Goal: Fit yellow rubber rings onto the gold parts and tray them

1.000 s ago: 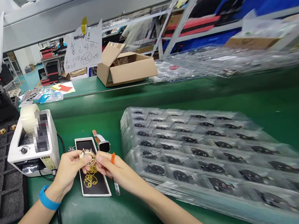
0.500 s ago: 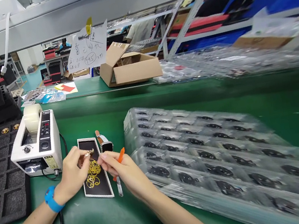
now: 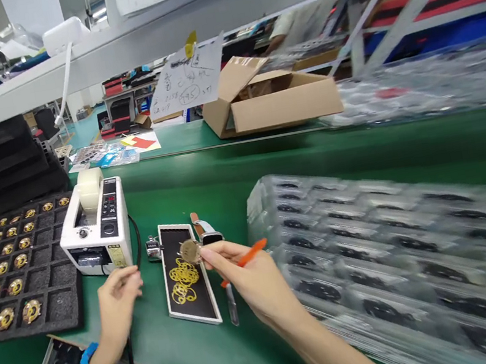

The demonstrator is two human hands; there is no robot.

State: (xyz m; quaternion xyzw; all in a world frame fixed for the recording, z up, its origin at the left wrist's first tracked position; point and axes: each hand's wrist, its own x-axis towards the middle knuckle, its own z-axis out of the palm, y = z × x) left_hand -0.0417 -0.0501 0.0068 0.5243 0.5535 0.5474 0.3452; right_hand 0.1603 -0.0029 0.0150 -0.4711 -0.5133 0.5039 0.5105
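My right hand [image 3: 252, 277] grips a round gold-coloured watch movement [image 3: 190, 252] by its edge between thumb and finger. An orange-handled tool [image 3: 252, 252] lies through the same hand; its working end is hidden. Under the movement is a shallow white-rimmed tray [image 3: 218, 313] with a black bottom, holding a heap of thin yellow rings [image 3: 182, 279]. My left hand [image 3: 118, 299], a blue band on its wrist, hangs in front of the tape dispenser [image 3: 96, 228]. Its fingers are loosely bent, with nothing visible in them.
A black foam tray [image 3: 66, 308] of gold movements lies at left. Behind the white tray lies a watch with a strap [image 3: 207, 231]; a small metal counter [image 3: 153, 249] stands beside it. Stacked clear plastic trays [image 3: 265, 203] of black parts fill the right. A cardboard box [image 3: 286, 106] stands behind.
The gold movement has passed from my left hand to my right. My left hand has drawn away towards the tape dispenser. The view has swung left.
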